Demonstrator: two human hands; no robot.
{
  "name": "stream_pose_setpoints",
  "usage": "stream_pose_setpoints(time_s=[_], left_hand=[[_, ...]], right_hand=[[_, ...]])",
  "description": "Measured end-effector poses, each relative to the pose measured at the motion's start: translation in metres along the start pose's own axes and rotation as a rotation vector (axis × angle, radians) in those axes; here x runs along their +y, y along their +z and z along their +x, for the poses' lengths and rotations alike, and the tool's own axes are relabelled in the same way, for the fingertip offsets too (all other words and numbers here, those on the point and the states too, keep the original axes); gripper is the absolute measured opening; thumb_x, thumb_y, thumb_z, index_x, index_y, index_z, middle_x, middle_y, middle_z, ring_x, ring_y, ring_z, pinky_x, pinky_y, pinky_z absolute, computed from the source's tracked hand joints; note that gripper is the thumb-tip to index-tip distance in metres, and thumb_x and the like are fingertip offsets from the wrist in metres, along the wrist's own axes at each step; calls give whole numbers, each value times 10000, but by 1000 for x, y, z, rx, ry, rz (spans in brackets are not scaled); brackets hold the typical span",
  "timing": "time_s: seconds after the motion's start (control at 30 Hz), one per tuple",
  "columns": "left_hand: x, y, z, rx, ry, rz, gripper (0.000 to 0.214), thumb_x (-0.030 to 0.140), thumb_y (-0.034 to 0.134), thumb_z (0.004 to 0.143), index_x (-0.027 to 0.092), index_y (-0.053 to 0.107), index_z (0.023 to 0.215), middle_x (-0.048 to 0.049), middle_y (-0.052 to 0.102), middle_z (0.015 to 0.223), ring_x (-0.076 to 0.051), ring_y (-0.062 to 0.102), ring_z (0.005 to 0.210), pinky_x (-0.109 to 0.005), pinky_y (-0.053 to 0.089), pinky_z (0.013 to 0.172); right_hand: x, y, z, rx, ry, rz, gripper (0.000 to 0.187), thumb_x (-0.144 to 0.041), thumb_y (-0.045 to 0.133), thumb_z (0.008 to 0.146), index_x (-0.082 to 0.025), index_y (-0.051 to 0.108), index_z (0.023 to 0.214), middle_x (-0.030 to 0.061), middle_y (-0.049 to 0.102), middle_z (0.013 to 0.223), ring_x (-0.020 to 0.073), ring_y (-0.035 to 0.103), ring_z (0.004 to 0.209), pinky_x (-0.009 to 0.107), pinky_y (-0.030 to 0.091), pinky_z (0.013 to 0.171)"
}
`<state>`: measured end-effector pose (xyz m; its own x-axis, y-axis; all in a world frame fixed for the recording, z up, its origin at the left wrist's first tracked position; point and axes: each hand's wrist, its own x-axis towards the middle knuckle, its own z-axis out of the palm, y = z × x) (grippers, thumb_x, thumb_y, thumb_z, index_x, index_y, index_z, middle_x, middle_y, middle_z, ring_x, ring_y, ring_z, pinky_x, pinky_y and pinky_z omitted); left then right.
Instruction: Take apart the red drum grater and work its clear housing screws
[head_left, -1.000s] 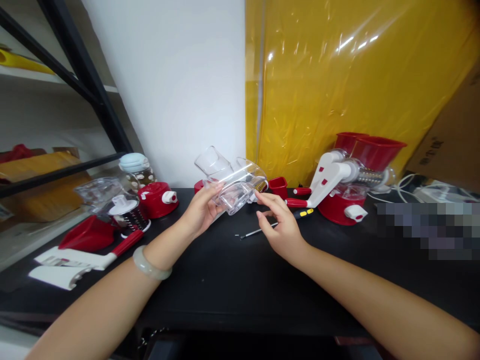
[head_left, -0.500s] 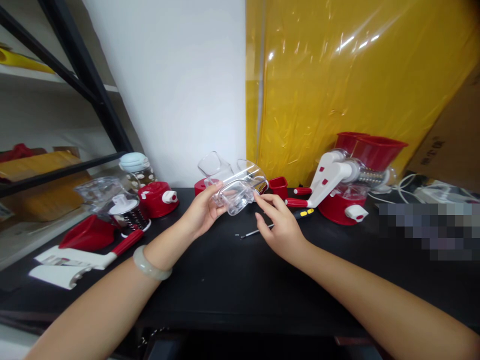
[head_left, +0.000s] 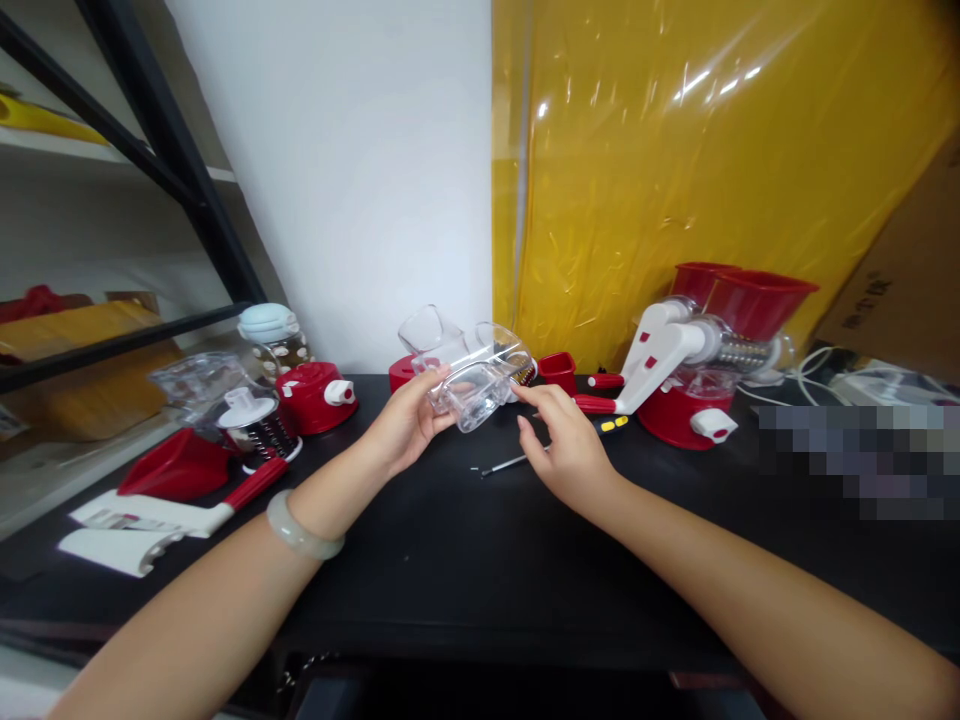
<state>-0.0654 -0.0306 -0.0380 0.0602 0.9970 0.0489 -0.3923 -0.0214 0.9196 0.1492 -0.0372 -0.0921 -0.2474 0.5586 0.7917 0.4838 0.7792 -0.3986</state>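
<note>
My left hand (head_left: 409,425) grips the left side of a clear plastic grater housing (head_left: 480,392), tilted above the black table. The fingers of my right hand (head_left: 566,450) reach to the housing's right lower edge, the thumb held apart below; whether the fingertips press on it I cannot tell. Under the right hand lies a screwdriver (head_left: 611,425) with a black and yellow handle, its middle hidden by the hand. A tiny metal piece (head_left: 474,469) is by its tip. Behind the housing stand a red base (head_left: 403,373) and a partly hidden grater drum (head_left: 527,373).
At left are a red base (head_left: 319,398), a drum grater (head_left: 261,432), a red hopper (head_left: 176,466) and a white crank arm (head_left: 142,520). At right stand assembled red-and-white rotary graters (head_left: 679,350). A small red cup (head_left: 557,372) and white cables (head_left: 806,375) are at the back.
My right hand has shifted very slightly, its thumb a little to the right and up. The clear housing stays in my left hand, almost unmoved.
</note>
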Motion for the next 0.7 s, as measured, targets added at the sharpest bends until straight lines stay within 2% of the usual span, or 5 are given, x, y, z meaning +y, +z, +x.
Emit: stream_pose_setpoints(time_s=[0.43, 0.7], left_hand=[[-1, -1, 1, -28, -21, -25, 156, 304, 762, 830, 185, 716, 920, -47, 781, 834, -196, 759, 797, -297, 659, 720], [2, -2, 3, -70, -78, -105, 251, 354, 675, 896, 155, 731, 1037, -102, 805, 971, -239, 791, 828, -319, 662, 781]], right_hand=[[5, 2, 0, 4, 10, 29, 325, -189, 505, 955, -267, 570, 1264, 91, 656, 1136, 240, 652, 1091, 433, 585, 897], [0, -1, 4, -80, -10, 15, 209, -194, 495, 946, -238, 567, 1137, 89, 633, 1119, 210, 643, 1071, 386, 558, 919]])
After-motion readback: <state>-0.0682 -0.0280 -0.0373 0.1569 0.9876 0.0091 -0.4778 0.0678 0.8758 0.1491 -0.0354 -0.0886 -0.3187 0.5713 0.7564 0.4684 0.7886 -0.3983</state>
